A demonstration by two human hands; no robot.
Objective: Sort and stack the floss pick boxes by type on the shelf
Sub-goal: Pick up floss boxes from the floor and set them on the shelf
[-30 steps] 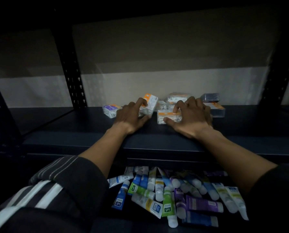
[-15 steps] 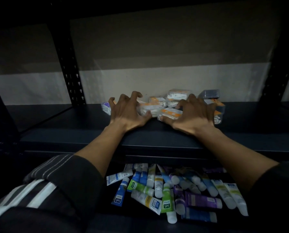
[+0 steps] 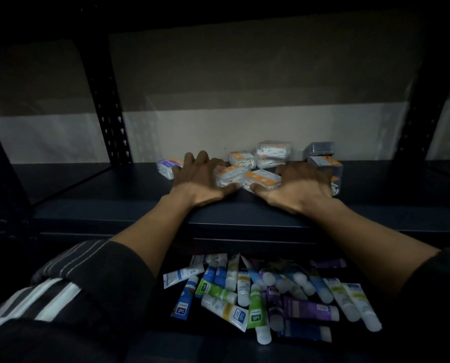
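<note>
"Safi" on blue tube [image 3: 183, 302], green tube [image 3: 255, 307].

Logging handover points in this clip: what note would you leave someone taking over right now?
Left hand: spread open, fingers touching an orange-label box.
Right hand: thumb against a second orange-label box; its grip is too blurred to call.
Other boxes lie loose on the shelf: purple-label box far left, clear packs behind, dark box at right.
Done: no neat per-type stacks visible yet.
Left: group by type and stack all.
</note>
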